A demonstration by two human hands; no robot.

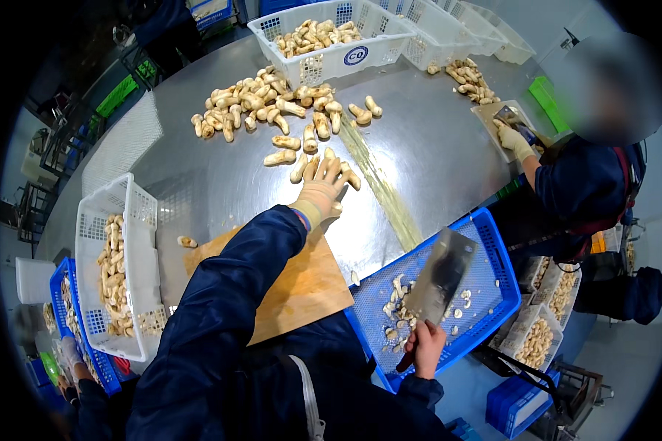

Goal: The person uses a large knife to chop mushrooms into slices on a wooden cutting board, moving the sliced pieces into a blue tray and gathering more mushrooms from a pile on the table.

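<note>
My left hand point(320, 192), in a pale glove, reaches onto the steel table point(456, 154) with fingers apart over loose pale mushrooms point(298, 169); whether its fingertips grip one is unclear. A larger heap of mushrooms point(239, 103) lies beyond it. My right hand point(423, 345) grips a wide-bladed cleaver point(441, 275) above a blue perforated tray point(496, 290) holding small trimmed pieces point(397, 309). A wooden board point(305, 290) lies beneath my left forearm, with a single mushroom point(186, 241) at its left edge.
White crates of mushrooms stand at left point(147, 264) and far side point(287, 66). Empty-looking white crates point(437, 37) sit behind. At right, a co-worker point(581, 184) works with a gloved hand at a board point(485, 114). More crates point(537, 342) stand lower right; another person's arm point(77, 367) shows lower left.
</note>
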